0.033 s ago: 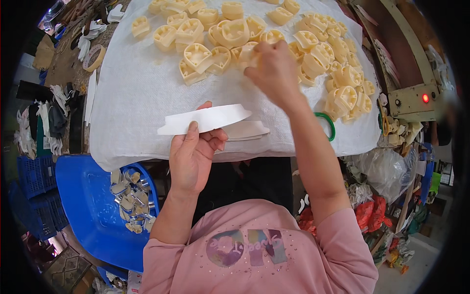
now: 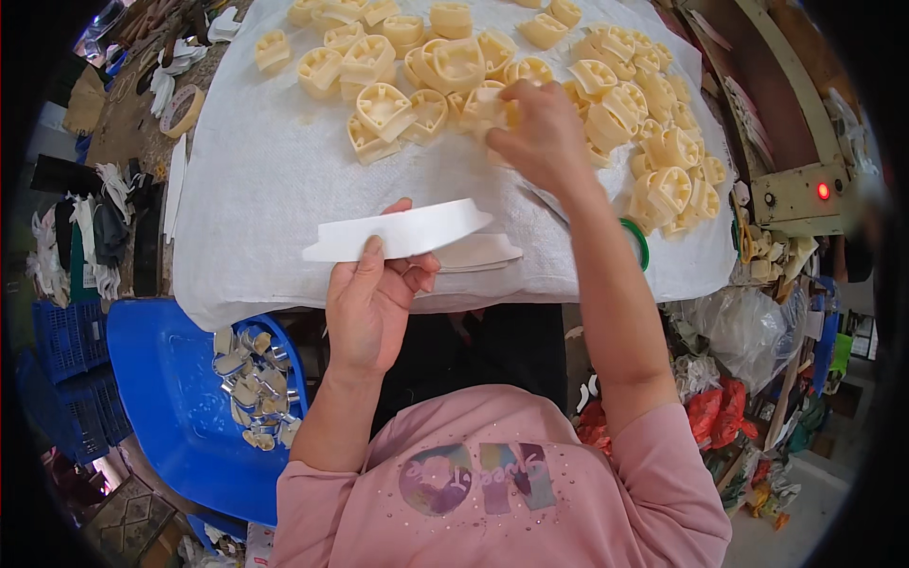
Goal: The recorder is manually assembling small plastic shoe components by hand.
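My left hand (image 2: 367,303) pinches a curved white strip (image 2: 402,232) with notched ends between thumb and fingers, above the near edge of the cloth. Behind it, more strips like it (image 2: 476,252) lie on the white cloth (image 2: 251,208). My right hand (image 2: 544,133) reaches into the cream plastic pieces, thumb and fingers curled around a cream plastic piece (image 2: 485,107) that the fingers partly hide. Several hollow, rounded pieces (image 2: 386,109) lie loose to its left, and a heap (image 2: 663,189) lies to its right. Under my right forearm are green-handled scissors (image 2: 636,244).
Low at the left, a blue tub (image 2: 170,407) contains several shiny, beige-faced pieces (image 2: 260,388). A tape roll (image 2: 182,112) lies on the wooden bench at the left. On the right stands a machine box with a lit red lamp (image 2: 823,190), above clear plastic bags (image 2: 743,327).
My right hand has shifted slightly to the right and toward me, uncovering more of the cream piece and a scissor blade. My left hand still holds the strip, almost unmoved.
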### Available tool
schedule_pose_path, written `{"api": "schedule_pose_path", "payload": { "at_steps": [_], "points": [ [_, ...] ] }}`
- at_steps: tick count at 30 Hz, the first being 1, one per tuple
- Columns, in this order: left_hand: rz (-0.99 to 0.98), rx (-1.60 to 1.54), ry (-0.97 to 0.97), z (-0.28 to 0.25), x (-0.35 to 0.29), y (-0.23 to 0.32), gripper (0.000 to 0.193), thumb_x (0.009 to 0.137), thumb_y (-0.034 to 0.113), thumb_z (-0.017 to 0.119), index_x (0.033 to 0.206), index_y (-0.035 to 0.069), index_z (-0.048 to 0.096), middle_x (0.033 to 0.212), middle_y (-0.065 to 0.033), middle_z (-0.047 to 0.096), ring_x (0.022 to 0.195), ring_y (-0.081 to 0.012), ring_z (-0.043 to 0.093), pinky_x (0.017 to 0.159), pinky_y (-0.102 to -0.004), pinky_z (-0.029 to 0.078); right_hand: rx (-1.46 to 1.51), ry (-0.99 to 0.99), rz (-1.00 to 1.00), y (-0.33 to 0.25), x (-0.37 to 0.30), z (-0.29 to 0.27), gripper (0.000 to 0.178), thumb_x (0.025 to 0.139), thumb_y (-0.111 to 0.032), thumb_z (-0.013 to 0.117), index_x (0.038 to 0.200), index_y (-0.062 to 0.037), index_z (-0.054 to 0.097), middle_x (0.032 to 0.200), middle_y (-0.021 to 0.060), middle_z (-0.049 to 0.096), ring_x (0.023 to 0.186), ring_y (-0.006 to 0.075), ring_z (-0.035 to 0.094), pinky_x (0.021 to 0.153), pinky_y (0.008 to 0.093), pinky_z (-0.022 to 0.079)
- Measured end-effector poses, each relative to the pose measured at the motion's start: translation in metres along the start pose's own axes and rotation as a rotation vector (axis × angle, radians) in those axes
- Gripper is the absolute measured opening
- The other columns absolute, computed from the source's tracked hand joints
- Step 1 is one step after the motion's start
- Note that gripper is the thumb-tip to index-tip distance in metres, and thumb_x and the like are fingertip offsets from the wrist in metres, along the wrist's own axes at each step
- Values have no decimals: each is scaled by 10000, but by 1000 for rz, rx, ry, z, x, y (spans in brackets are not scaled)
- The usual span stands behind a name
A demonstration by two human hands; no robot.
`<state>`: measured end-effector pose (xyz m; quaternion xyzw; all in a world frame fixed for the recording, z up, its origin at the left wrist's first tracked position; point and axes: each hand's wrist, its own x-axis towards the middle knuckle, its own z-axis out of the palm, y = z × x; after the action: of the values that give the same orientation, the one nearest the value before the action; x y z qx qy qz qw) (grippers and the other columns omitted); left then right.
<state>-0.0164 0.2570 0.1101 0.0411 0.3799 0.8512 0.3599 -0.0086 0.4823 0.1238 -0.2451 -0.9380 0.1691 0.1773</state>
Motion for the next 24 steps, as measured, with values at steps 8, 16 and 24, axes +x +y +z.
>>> {"api": "schedule_pose_path", "payload": {
  "at_steps": [8,16,24],
  "points": [
    [-16,-52,-37,-10,0,0,398,984,216,370,1215,-94,464,887,-145,616,765,-184,591,619,-283,457,1086,34,250,18,-45,-12,440,731,-32,498,1170,4,511,1142,151,549,954,188,576,852,325,450],
    [-8,23,-39,-2,-4,-2,408,979,269,372,1188,-63,485,926,-113,592,736,-178,551,597,-293,426,539,25,-189,33,-88,16,461,744,24,477,1204,-9,481,1255,170,484,1213,325,420,1040,375,312],
    [-26,40,-30,0,-13,-10,395,975,262,390,1184,-59,486,986,-126,584,752,-174,556,616,-297,444,37,10,-3,25,-96,-10,423,760,-100,667,1165,-51,554,1134,158,531,1109,321,479,934,416,397]
  ]
}}
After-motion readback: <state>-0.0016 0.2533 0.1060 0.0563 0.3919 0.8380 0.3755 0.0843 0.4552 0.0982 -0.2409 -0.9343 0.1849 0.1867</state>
